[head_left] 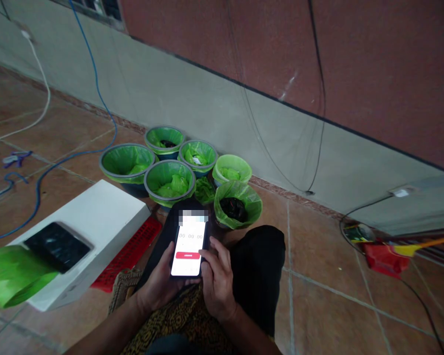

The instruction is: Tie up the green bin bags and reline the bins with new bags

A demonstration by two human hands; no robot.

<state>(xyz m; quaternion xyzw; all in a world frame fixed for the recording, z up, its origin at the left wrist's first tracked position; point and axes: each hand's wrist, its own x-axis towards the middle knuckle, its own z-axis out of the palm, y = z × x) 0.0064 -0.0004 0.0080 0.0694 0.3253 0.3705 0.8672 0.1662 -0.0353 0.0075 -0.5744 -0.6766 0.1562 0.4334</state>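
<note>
While our left hand grips the phone above the lap and our right hand, loose and holding nothing, thumbs its red button, the timer shows zeros, so we judge nothing started yet, with green-lined bowls, a white box, tiled floor and cabled wall around.

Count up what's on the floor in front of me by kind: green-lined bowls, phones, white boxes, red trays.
Green-lined bowls: 6
Phones: 2, the lit phone held in the left hand and right hand, and the dark phone lying on the box
White box: 1
Red tray: 1
Total: 10
</note>
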